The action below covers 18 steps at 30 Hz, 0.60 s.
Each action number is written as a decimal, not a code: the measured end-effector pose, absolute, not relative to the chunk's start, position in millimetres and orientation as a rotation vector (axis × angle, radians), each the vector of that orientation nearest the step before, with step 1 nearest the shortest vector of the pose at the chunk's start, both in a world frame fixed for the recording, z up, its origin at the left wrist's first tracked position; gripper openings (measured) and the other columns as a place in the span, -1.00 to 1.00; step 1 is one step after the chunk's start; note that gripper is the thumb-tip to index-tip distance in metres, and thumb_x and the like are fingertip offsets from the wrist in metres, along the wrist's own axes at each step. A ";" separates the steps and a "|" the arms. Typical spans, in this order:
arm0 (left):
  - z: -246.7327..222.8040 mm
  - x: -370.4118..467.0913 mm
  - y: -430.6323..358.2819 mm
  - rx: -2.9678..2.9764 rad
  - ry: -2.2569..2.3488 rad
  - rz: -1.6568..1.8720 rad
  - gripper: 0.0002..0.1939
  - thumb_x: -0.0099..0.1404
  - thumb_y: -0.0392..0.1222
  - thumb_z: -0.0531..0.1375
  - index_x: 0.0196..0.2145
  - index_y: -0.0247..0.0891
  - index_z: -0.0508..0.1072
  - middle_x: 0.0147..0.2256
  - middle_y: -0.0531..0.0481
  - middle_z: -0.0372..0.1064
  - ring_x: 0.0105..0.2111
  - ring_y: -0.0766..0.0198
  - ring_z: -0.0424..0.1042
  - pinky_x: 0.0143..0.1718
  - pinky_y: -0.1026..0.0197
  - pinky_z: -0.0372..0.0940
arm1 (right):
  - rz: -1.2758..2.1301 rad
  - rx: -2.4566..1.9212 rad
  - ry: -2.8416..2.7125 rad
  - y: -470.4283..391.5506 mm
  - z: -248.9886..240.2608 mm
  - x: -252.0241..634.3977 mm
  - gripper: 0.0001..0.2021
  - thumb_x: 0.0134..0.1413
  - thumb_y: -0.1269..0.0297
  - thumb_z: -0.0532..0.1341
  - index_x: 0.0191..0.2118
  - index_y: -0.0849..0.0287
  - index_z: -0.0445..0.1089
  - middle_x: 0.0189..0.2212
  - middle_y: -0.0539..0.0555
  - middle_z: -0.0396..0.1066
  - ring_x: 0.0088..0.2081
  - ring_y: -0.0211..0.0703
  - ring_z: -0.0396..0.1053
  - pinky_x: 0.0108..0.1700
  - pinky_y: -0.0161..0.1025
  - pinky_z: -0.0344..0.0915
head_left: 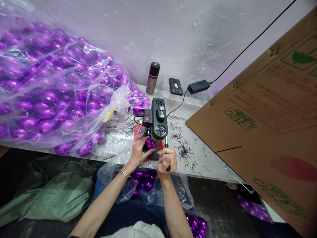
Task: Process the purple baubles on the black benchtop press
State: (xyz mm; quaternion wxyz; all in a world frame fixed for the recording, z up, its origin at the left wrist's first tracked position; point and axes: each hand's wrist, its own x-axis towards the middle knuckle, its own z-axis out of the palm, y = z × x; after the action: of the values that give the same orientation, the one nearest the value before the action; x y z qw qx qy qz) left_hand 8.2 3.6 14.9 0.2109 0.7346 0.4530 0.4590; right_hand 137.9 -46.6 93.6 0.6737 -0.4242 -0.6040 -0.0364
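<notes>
A small black machine (159,115) with a red switch stands on a red mat at the table's front. My left hand (140,152) holds a shiny purple ball (151,143) between thumb and fingers, under the machine's front end. A bracelet is on that wrist. My right hand (167,160) is wrapped round the black-tipped metal lever (166,142) at the machine's right side. Small dark pins (184,151) lie scattered on the table to the right of the machine. The ball's underside is hidden.
A large clear bag of purple balls (54,89) fills the left. Behind the machine are a bottle (153,78), a phone (175,86) and a black power adapter (198,86) with a cable. A cardboard box (260,125) stands at right. More purple balls (145,180) are in plastic below the table edge.
</notes>
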 end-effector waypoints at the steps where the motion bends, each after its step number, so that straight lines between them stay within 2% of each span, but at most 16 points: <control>1: 14.5 8.2 3.6 2.039 1.252 1.279 -0.43 0.40 0.07 0.40 0.24 -0.23 0.46 0.10 -0.26 0.61 0.10 -0.10 0.62 0.14 -0.13 0.49 | -0.082 -0.956 -1.360 -46.3 92.1 138.3 -0.62 0.52 0.29 -0.06 -0.42 0.06 0.21 -0.46 -0.04 0.30 -0.44 -0.24 0.38 -0.30 -0.19 0.43; 13: 12.2 10.7 3.5 2.002 1.237 1.290 -0.45 0.41 0.01 0.38 0.26 -0.23 0.45 0.13 -0.28 0.60 0.11 -0.10 0.62 0.14 -0.13 0.51 | -0.025 -0.873 -1.360 -42.8 76.2 141.5 -0.61 0.56 0.20 -0.06 -0.40 0.07 0.21 -0.43 -0.04 0.27 -0.43 -0.25 0.38 -0.32 -0.19 0.44; 18: 10.8 11.3 5.5 1.995 1.226 1.276 -0.41 0.38 0.05 0.41 0.26 -0.20 0.46 0.13 -0.27 0.59 0.13 -0.12 0.61 0.15 -0.15 0.50 | 0.002 -0.844 -1.283 -40.1 75.6 137.2 -0.60 0.55 0.21 -0.05 -0.43 0.06 0.18 -0.45 -0.06 0.22 -0.44 -0.23 0.39 -0.31 -0.14 0.44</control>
State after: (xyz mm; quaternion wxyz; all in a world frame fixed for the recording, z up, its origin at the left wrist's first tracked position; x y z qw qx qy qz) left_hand 11.3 5.5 10.8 0.2353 0.7270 0.4470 0.4651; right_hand 137.2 -40.1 75.6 0.7194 -0.3817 -0.5804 0.0010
